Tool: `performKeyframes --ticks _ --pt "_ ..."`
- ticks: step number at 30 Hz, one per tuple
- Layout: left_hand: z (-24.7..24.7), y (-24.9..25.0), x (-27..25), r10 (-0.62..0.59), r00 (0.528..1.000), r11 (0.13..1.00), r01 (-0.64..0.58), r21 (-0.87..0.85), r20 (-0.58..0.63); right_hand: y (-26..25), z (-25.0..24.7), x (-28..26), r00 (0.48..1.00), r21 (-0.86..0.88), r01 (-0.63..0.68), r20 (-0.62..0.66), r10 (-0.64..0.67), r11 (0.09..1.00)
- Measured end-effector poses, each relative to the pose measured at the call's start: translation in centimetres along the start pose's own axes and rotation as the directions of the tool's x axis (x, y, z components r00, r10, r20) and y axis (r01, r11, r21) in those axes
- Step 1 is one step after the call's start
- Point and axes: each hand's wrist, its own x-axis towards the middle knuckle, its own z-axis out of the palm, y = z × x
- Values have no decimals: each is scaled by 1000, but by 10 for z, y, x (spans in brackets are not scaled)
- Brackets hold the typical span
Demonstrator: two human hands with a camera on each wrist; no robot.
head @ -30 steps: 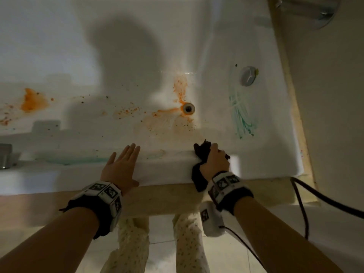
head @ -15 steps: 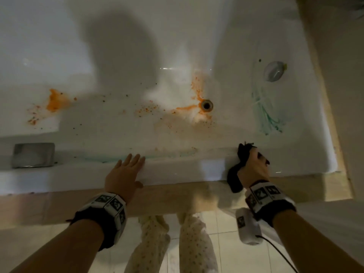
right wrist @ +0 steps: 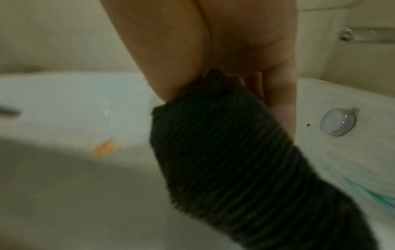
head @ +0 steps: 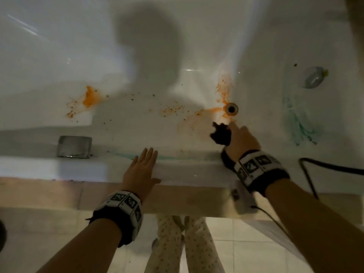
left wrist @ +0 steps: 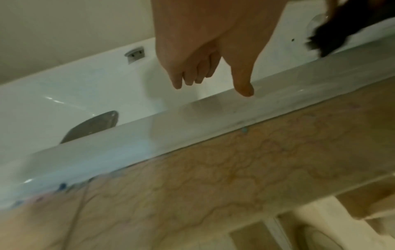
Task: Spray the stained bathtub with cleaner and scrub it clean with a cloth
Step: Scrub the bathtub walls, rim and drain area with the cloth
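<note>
The white bathtub [head: 59,56] carries orange stains [head: 90,98] on its floor, more orange around the drain [head: 232,108], and green smears [head: 299,127] on the right end wall. My right hand [head: 241,139] grips a dark ribbed cloth [head: 220,133] inside the tub, just below the drain. In the right wrist view the cloth [right wrist: 235,152] hangs from the curled fingers. My left hand [head: 140,167] rests flat on the near rim [head: 78,170], fingers straight; in the left wrist view its thumb [left wrist: 243,84] touches the rim [left wrist: 213,121]. No spray bottle shows.
A grey metal handle plate [head: 74,146] sits on the tub's near inner wall at left. A round overflow cap [head: 313,76] is on the right end wall. A black cable [head: 325,168] loops at right. A marbled tub surround [left wrist: 235,177] and tiled floor [head: 232,253] lie below.
My right hand has carried the cloth off the near rim and down into the tub, toward the drain. The left hand has stayed flat on the rim.
</note>
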Motion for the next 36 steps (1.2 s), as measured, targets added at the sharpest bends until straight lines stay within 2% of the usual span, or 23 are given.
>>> performKeyframes --ticks 1,3,5,8,12,15,20,24,26,27,29,30,31,33,34,35,36 --pt "-1 -7 -4 -39 999 999 39 -16 -22 14 -3 -6 1000 -141 -13 1 13 990" --pt "-3 -21 -16 -128 991 991 126 -51 -32 38 2 -22 996 -231 -70 30 79 970" --pt "-1 -31 -26 -204 979 978 203 -56 -12 47 17 -39 980 -121 -170 85 181 978" --pt "4 -42 -30 -275 961 960 275 -47 0 29 37 -43 963 -13 -255 88 255 967" --pt "3 -52 -24 -223 975 975 223 0 -8 -19 61 -41 953 50 -300 51 298 953" --pt "-2 -66 -21 -155 988 988 155 -7 -16 -58 77 -47 963 -26 -257 70 258 966" --pt "-11 -114 -26 -91 995 995 93 45 -45 -109 94 -59 967 -33 -247 62 249 968" --pt "-18 -155 -33 -71 995 994 77 81 -77 -150 107 -65 964 63 -265 60 261 962" --pt "-19 -172 -35 -59 996 996 63 64 -67 -164 113 -61 962 219 -271 30 271 937" --pt "-19 -181 -35 -52 997 996 56 68 -63 -168 111 -58 963 386 -248 -4 270 889" --pt "-21 -193 -33 -29 998 995 34 93 -52 -165 94 -53 956 725 -110 -110 272 680" --pt "-22 -198 -34 -13 999 995 17 102 -40 -159 83 -53 937 767 -62 -176 303 638" --pt "-24 -201 -35 1 999 994 3 110 -33 -152 72 -53 923 721 -47 -234 307 691" --pt "-30 -201 -35 4 1000 995 -2 97 -30 -131 59 -59 932 411 -142 -250 261 900" --pt "-32 -201 -34 4 999 996 -1 86 -42 -120 56 -65 949 219 -205 -194 248 954" --pt "-32 -201 -33 7 999 997 -2 83 -53 -112 58 -71 960 70 -247 -121 254 966" --pt "-32 -201 -32 9 998 997 -4 81 -57 -106 64 -78 959 -2 -278 -60 277 961"
